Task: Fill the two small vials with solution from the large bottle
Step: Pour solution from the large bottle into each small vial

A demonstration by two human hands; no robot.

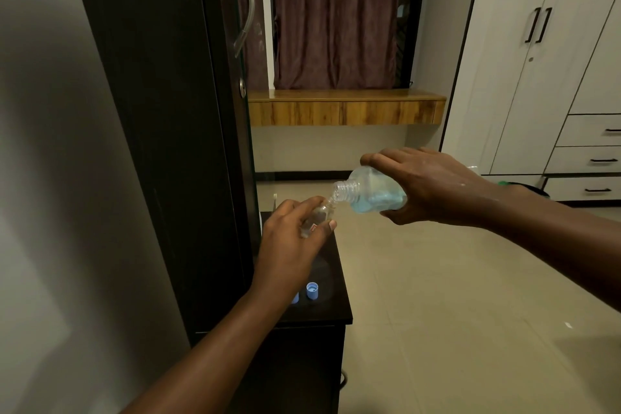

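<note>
Two bare hands above a dark counter, at the foot of a tall dark cabinet on the left. Beyond, a pale tiled floor, a white wardrobe with drawers at the right, a maroon curtain at the back and a wooden shelf just under it. Right hand raised over the floor beside the counter, grip closed around the body of the large bottle: fingers over the top, thumb underneath. Bottle clear, uncapped, tipped almost on its side with the open neck pointing left and slightly down; pale blue solution pooled along the lower side of the body, well short of full. Left hand lower and nearer the cabinet, grip closed around a small vial, fingers wrapped over the body and thumb against the side by a small red label. Vial clear, tilted with the mouth up and to the right, meeting the lip of the bottle's neck, mouth to mouth or very nearly so; no telling whether liquid is passing or how much sits inside. On the counter below the left wrist, two small blue caps: one cap in plain sight, open side up, and a second cap just to its left, half hidden behind the wrist. Only one vial in sight.
</note>
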